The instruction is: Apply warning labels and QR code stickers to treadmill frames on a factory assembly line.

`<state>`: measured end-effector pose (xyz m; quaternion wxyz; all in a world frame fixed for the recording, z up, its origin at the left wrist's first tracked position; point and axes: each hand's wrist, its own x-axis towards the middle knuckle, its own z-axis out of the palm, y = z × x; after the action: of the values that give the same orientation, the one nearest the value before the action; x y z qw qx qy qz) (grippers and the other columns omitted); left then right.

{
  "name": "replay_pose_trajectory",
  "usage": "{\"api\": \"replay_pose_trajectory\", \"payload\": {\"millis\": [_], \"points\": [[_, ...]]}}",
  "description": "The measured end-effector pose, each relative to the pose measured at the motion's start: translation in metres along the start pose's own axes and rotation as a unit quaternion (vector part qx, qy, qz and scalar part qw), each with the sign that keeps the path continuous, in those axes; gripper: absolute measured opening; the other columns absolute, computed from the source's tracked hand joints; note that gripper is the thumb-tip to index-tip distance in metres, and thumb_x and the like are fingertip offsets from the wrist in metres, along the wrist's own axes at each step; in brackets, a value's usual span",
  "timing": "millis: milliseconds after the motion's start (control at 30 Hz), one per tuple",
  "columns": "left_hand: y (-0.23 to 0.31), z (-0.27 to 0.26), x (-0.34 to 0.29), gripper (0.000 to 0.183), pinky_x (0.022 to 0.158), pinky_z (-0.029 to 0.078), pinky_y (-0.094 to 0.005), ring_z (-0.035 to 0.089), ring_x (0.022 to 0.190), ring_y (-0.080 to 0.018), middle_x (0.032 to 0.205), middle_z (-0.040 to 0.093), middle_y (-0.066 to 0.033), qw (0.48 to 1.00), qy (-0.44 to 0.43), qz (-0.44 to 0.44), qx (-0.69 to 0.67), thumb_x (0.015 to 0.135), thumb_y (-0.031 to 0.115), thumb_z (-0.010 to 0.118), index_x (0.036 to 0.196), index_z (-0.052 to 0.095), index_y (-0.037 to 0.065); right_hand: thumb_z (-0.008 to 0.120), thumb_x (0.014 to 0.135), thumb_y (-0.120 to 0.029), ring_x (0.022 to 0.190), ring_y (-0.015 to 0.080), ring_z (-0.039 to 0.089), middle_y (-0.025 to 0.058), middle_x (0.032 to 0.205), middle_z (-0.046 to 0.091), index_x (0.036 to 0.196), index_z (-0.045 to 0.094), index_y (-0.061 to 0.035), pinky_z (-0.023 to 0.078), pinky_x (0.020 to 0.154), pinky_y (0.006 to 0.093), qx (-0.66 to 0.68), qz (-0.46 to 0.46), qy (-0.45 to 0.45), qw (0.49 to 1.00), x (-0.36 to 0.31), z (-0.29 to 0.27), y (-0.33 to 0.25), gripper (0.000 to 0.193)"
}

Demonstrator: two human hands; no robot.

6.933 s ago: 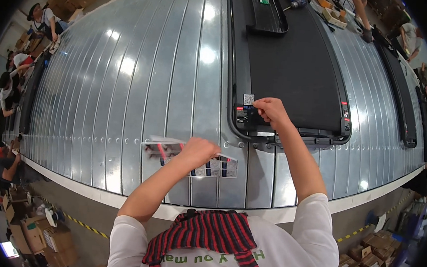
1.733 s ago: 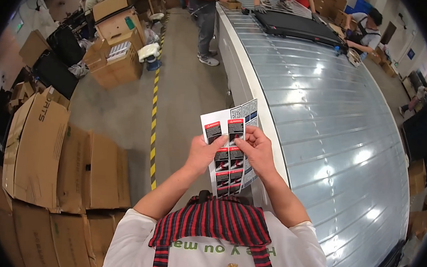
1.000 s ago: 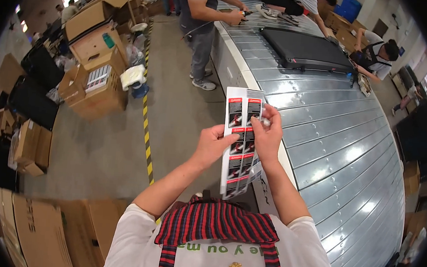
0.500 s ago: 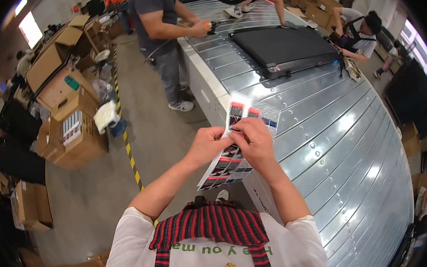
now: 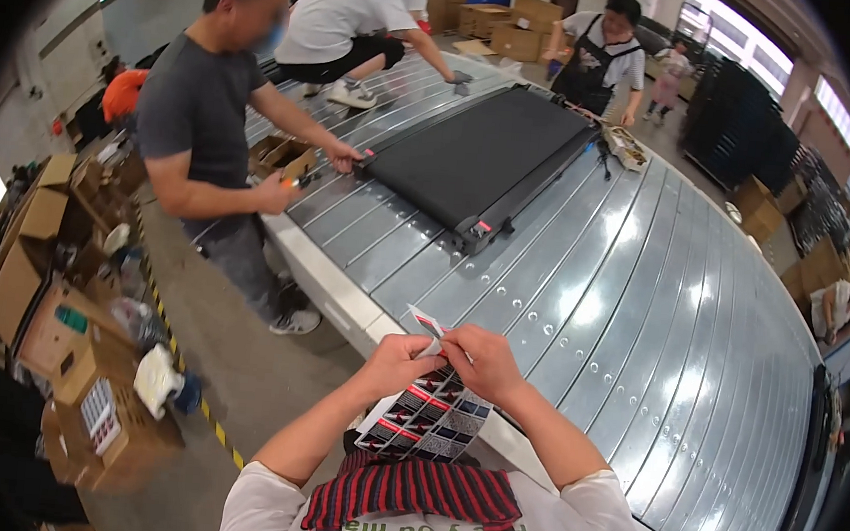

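Note:
In front of my chest, a sheet of stickers (image 5: 428,416) printed in black, red and white hangs from my hands, its lower part curving toward my apron. My left hand (image 5: 399,366) pinches its upper left edge. Close beside it, my right hand (image 5: 483,363) is closed at the upper right of the sheet, thumbs nearly touching. A narrow white and red strip (image 5: 425,320) sticks up above the fingers; whether it is detached from the sheet I cannot tell. My fingertips hide that part.
A metal-slatted conveyor (image 5: 581,308) stretches ahead and right, carrying a flat black treadmill (image 5: 484,155). At its left side a person in grey (image 5: 196,128) touches the treadmill and holds an orange-handled tool. Another crouches on the slats; one stands beyond. Cardboard boxes (image 5: 109,410) stand left.
My view has tilted up and turned. The sheet and my hands are lower and nearer my chest, and a strip now stands above the fingers. The person in grey now reaches to the treadmill.

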<state>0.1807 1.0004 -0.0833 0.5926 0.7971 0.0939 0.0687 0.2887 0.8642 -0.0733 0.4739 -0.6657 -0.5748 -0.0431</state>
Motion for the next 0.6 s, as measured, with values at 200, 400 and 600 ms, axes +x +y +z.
{"api": "replay_pose_trajectory", "payload": {"millis": [200, 400, 600], "points": [[0.004, -0.058, 0.081, 0.017, 0.061, 0.044, -0.0213, 0.052, 0.069, -0.0053, 0.078, 0.060, -0.0014, 0.990, -0.121, 0.048, -0.049, 0.077, 0.006, 0.058, 0.092, 0.059, -0.002, 0.055, 0.078, -0.005, 0.061, 0.0164, 0.057, 0.0085, 0.071, 0.058, 0.081, 0.056, 0.0001, 0.045, 0.054, 0.0274, -0.033, 0.127, 0.147, 0.980, 0.047, 0.016, 0.042, 0.007], [-0.021, -0.121, 0.148, 0.023, 0.064, 0.045, -0.0243, 0.055, 0.071, -0.0083, 0.079, 0.062, -0.0046, 0.986, -0.138, 0.011, -0.095, 0.073, 0.011, 0.058, 0.092, 0.060, -0.003, 0.052, 0.082, -0.008, 0.061, 0.0086, 0.054, 0.0008, 0.070, 0.056, 0.078, 0.055, 0.0012, 0.044, 0.053, 0.0234, 0.239, 0.254, 0.404, 0.846, 0.107, 0.005, 0.051, 0.011], [-0.024, -0.136, 0.220, 0.019, 0.067, 0.045, -0.0243, 0.055, 0.073, -0.0080, 0.081, 0.062, -0.0022, 0.977, -0.156, 0.004, -0.146, 0.075, 0.008, 0.061, 0.092, 0.060, 0.000, 0.060, 0.074, -0.013, 0.072, 0.0259, 0.056, 0.0116, 0.081, 0.057, 0.086, 0.055, -0.0025, 0.046, 0.063, 0.0338, -0.296, 0.094, 0.152, 0.938, 0.168, 0.068, 0.032, 0.017]]}}
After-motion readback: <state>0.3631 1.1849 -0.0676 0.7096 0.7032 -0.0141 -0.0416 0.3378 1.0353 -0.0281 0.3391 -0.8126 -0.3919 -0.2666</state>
